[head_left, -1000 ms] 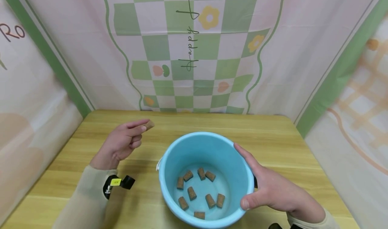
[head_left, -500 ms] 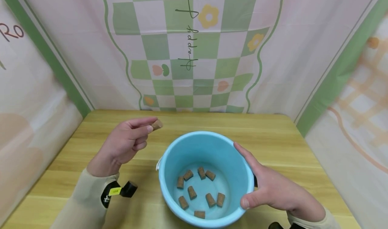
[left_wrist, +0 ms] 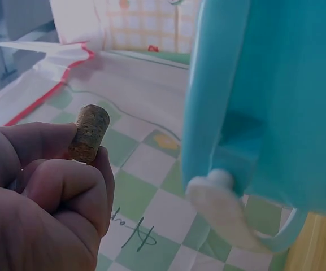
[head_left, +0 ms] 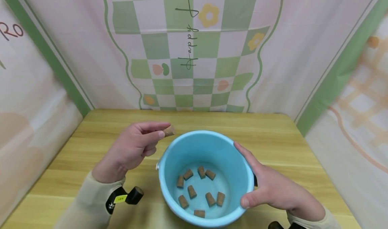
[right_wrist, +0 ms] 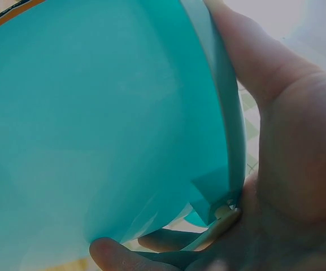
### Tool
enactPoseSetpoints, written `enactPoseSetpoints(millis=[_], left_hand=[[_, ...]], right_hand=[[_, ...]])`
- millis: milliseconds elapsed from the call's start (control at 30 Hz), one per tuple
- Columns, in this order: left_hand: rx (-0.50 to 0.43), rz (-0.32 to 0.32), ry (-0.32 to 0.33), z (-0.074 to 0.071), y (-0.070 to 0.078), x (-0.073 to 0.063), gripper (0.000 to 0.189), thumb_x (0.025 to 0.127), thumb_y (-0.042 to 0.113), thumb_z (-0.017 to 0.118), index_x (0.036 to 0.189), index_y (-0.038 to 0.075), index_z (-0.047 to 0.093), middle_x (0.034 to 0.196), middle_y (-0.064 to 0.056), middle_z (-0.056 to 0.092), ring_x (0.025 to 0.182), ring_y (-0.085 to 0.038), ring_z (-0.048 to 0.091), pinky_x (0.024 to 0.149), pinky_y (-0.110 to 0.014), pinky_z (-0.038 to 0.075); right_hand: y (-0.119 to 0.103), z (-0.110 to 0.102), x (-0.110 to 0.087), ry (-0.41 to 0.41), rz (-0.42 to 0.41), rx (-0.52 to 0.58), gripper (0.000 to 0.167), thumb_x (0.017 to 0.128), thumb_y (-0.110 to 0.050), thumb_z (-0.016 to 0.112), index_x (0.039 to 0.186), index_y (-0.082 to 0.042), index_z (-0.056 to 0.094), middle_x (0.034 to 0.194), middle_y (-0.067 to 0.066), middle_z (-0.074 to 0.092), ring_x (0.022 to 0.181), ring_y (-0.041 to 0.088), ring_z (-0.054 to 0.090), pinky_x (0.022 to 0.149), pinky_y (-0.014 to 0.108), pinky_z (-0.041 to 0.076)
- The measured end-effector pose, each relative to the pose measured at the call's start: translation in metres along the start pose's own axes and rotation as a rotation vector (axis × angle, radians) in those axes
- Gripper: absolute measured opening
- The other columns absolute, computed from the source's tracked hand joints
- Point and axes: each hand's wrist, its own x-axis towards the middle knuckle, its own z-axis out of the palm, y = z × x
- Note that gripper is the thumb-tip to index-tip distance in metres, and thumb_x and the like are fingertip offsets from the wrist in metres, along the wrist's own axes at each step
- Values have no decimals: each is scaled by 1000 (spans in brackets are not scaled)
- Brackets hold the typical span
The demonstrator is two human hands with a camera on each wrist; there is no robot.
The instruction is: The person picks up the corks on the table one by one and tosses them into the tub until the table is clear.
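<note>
My left hand (head_left: 133,150) pinches a brown cork (head_left: 169,131) between thumb and index finger, just outside the left far rim of a light blue bucket (head_left: 165,185). In the left wrist view, the same cork (left_wrist: 90,133) is tilted and apart from the bucket wall (left_wrist: 213,84). My right hand (head_left: 271,188) grips the bucket at its right side, thumb and index finger at the rim. The right wrist view shows other fingers (right_wrist: 114,255) against the bucket's outside, near the handle mount (right_wrist: 225,212). Inside, several corks (head_left: 192,192) lie scattered over the bottom.
The bucket stands on a wood-grain table (head_left: 272,131). A white handle end (head_left: 157,165) sticks out at its left. Patterned cloth (head_left: 194,47) hangs behind the table, and more cloth hangs at both sides.
My left hand has moved right with the cork, from the table's left part up to near the bucket's rim. The right hand and the bucket have stayed in place.
</note>
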Motion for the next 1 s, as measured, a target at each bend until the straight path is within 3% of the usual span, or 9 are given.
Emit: enactPoseSetpoints(millis=[133, 267, 500, 700, 833, 933, 1000], left_hand=[[9, 11, -27, 7, 0, 0, 28, 97, 0, 60, 112, 16, 77, 86, 0, 65, 48, -11, 27, 47, -21, 26], [37, 0, -45, 11, -1, 0, 25, 97, 2, 62, 118, 7, 74, 72, 2, 53, 48, -12, 28, 47, -21, 27], [87, 6, -51, 17, -2, 0, 26, 96, 4, 64, 121, -2, 70, 75, 0, 58, 49, -13, 30, 48, -21, 29], [174, -16, -44, 21, -1, -1, 28, 96, 9, 66, 122, -2, 69, 70, -5, 53, 49, -14, 32, 48, -22, 31], [194, -27, -147, 22, -2, -1, 39, 94, 15, 72, 131, 5, 66, 101, -12, 68, 46, -13, 32, 48, -21, 34], [155, -9, -251, 21, -5, -1, 55, 89, 23, 78, 139, 8, 60, 132, -14, 61, 44, -13, 30, 47, -20, 33], [124, 3, -279, 19, -7, -1, 62, 86, 29, 80, 141, 9, 58, 137, -17, 57, 45, -12, 28, 46, -19, 31]], right_hand=[[-1, 0, 0, 1, 6, 10, 120, 78, -16, 84, 160, -32, -2, 141, 27, 42, 108, 42, 59, 82, 40, 56], [-3, 1, 0, 9, 35, 14, 122, 76, -15, 84, 160, -34, -3, 142, 25, 42, 108, 42, 59, 81, 40, 56], [0, -1, 0, 7, 29, 33, 122, 77, -15, 84, 160, -33, -3, 141, 26, 42, 107, 43, 60, 81, 41, 56], [0, 0, 0, 6, 28, 27, 122, 77, -15, 84, 160, -33, -3, 141, 26, 42, 108, 42, 60, 82, 40, 56], [0, 0, 0, -3, 16, 40, 120, 78, -16, 84, 160, -33, -2, 141, 28, 41, 107, 43, 59, 81, 41, 56], [0, 0, 0, -12, 0, 47, 118, 79, -17, 83, 160, -32, -2, 141, 29, 41, 108, 43, 59, 81, 41, 56], [0, 0, 0, -11, 1, 44, 119, 79, -17, 83, 160, -32, -2, 141, 28, 41, 108, 43, 59, 81, 41, 56]])
